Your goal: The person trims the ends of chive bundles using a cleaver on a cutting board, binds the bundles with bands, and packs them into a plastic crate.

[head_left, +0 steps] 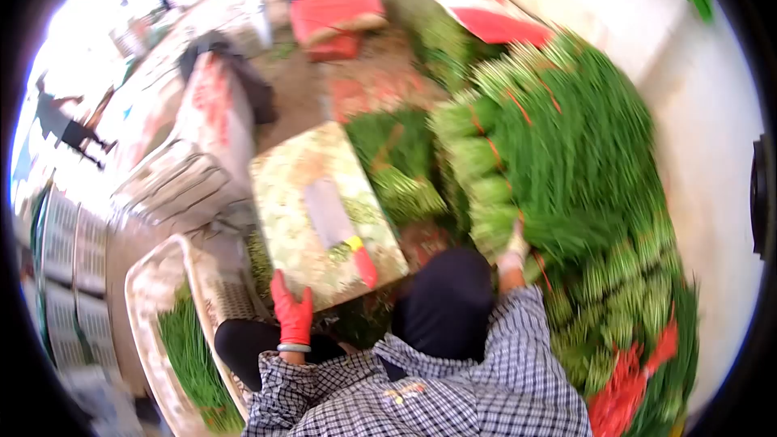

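My left hand point(293, 313), in a red glove, is beside the near left corner of a pale cutting board point(295, 166). Its fingers are apart and nothing is in it. A cleaver point(329, 214) with a red handle and yellow collar lies flat on the board among green scraps. Over on the right, my right hand point(513, 249), in a pale glove, closes around the stem end of a bundle of chives point(558, 231) at the near edge of a tall stack. Its fingertips are partly hidden. Orange bands tie the stacked chive bundles point(583, 129).
A white basket point(139, 307) with loose chives stands at my left. Shorter bundles point(615, 303) and red plastic strips point(619, 392) lie at the lower right, beside a pale wall point(712, 154). More greens point(396, 146) lie behind the board. A person point(69, 117) is far left.
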### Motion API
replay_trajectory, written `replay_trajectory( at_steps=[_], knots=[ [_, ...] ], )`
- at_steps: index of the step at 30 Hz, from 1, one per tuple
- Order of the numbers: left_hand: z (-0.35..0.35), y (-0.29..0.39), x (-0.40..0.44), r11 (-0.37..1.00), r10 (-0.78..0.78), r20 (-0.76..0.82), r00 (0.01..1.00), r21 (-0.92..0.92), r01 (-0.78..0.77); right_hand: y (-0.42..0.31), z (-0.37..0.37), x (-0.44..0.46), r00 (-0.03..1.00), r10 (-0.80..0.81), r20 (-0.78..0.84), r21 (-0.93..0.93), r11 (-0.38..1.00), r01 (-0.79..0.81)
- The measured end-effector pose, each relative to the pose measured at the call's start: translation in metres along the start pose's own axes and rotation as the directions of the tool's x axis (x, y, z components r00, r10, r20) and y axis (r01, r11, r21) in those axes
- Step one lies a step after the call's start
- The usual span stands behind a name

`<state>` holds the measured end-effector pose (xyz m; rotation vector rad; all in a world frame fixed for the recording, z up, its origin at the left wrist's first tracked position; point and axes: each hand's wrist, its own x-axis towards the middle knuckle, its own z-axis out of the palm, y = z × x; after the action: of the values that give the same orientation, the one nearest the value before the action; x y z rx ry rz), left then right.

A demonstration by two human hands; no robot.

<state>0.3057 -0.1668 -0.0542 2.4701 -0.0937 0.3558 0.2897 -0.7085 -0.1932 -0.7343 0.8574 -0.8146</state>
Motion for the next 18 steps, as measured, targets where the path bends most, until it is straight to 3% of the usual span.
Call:
replay_trajectory(
  at_steps=[1,2,3,5,7,9,13,14,16,18],
  knots=[
    [-0.004,0.007,0.001,0.999,0.000,-0.002,1.000,0.046,0.001,-0.007,-0.004,0.002,0.989,0.147,-0.022,0.007,0.989,-0.146],
    [-0.007,0.012,0.002,0.998,-0.034,-0.070,0.997,0.049,0.038,-0.016,-0.005,-0.004,0.982,0.182,-0.048,0.034,0.983,-0.180],
    [-0.010,0.017,0.003,0.999,-0.033,-0.055,0.998,0.033,0.035,-0.017,-0.003,-0.007,0.988,0.116,-0.105,-0.005,0.993,-0.117],
    [-0.014,0.024,0.004,0.999,-0.045,-0.084,0.995,0.011,0.046,-0.056,0.023,-0.050,0.931,0.202,-0.304,-0.106,0.964,-0.244],
    [-0.018,0.029,0.005,0.999,-0.015,-0.058,0.998,-0.038,0.012,-0.080,0.024,-0.076,0.941,0.287,-0.181,-0.027,0.955,-0.297],
    [-0.024,0.034,0.005,0.997,0.016,-0.119,0.993,-0.070,-0.025,-0.097,0.007,-0.090,0.912,0.380,0.155,0.053,0.919,-0.392],
    [-0.038,0.049,0.008,0.989,0.015,-0.093,0.996,-0.146,-0.028,-0.149,-0.002,-0.132,0.945,0.197,0.260,0.109,0.967,-0.231],
    [-0.040,0.054,0.011,0.984,0.019,-0.080,0.997,-0.176,-0.033,-0.161,0.002,-0.145,0.898,0.138,0.418,0.276,0.922,-0.270],
    [-0.043,0.065,0.013,0.975,0.036,-0.052,0.998,-0.216,-0.046,-0.165,-0.023,-0.126,0.836,0.092,0.541,0.365,0.870,-0.332],
    [-0.048,0.081,0.017,0.950,0.076,-0.044,0.996,-0.301,-0.086,-0.201,0.032,-0.212,0.842,0.104,0.530,0.485,0.777,-0.401]
  ],
)
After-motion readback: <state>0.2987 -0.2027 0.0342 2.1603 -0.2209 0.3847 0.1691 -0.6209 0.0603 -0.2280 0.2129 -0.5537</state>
